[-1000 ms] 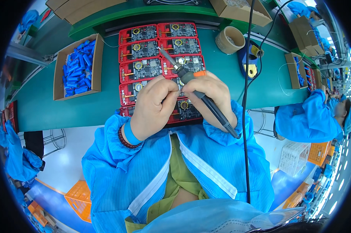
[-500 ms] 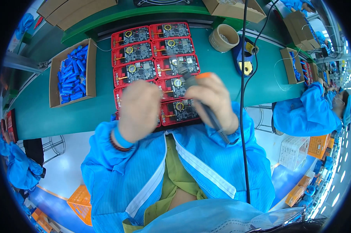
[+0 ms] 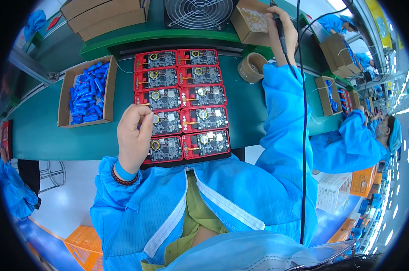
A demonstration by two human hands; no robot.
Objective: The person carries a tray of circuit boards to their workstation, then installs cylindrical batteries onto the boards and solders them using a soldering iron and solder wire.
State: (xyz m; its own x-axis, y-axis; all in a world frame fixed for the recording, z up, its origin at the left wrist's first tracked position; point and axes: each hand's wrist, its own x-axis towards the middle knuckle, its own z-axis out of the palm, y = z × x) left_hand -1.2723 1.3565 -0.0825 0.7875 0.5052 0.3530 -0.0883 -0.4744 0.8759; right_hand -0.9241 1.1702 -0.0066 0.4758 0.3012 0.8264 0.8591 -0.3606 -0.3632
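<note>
My right hand is raised at the upper right, closed around the black handle of a corded soldering iron; its tip is not clear. My left hand has its thumb and forefinger pinched together over the left edge of the red trays; whatever is between them, if anything, I cannot make out. Two columns of red trays stand in front of me, each with a green-grey circuit board carrying a round yellow-rimmed part. My left fingers partly cover a tray in the left column.
A cardboard box of blue wrapped cells stands to the left. Behind the trays are a fan with a wire guard and an open carton. A tan round cup sits beside my right sleeve. A black cable hangs down on the right. A co-worker sits at right.
My right hand has moved from over the right column up to the far right with the soldering iron. My left hand has shifted left and a little lower. The view has tilted, showing more fan.
</note>
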